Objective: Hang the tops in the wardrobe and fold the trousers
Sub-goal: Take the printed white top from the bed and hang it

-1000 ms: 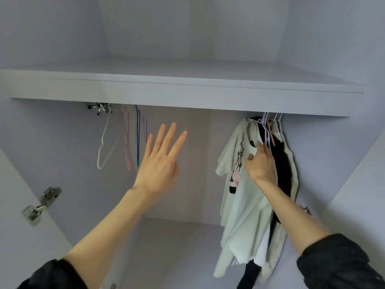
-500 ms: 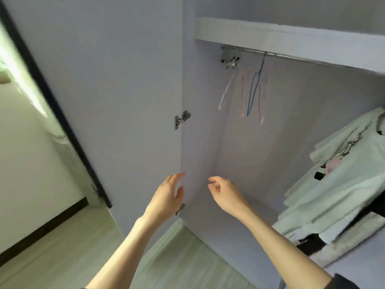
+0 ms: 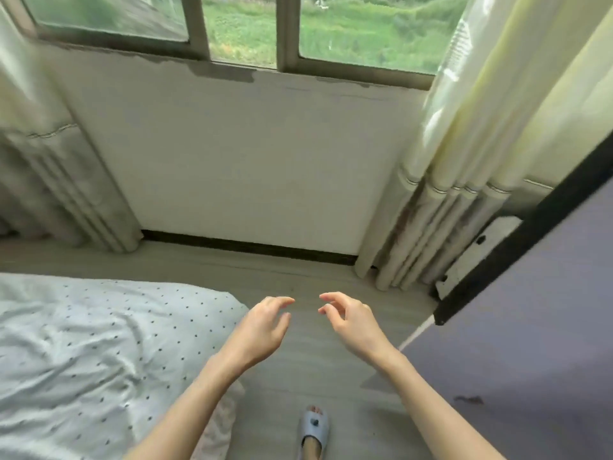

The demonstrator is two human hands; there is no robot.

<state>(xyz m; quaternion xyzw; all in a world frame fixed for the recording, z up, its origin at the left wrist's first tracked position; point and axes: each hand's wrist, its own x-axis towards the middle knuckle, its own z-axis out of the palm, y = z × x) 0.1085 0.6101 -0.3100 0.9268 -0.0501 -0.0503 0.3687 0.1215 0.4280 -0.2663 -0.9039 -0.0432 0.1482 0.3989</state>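
My left hand (image 3: 263,328) and my right hand (image 3: 351,322) hang side by side over the floor, a short gap between them. Their fingers are loosely curled and both hold nothing. The open wardrobe door (image 3: 517,353), grey-violet with a black edge, stands at the right of the view. No tops, trousers or hangers are in sight, and the wardrobe's inside is out of view.
A bed with a pale dotted sheet (image 3: 83,353) fills the lower left. Ahead are a white wall under a window (image 3: 252,28), with curtains (image 3: 464,194) at both sides. My foot in a blue slipper (image 3: 313,426) stands on the wooden floor.
My view has swung left, away from the wardrobe's inside to the window and bed. Both hands came down from the hanging clothes and rail and now hang low, holding nothing.
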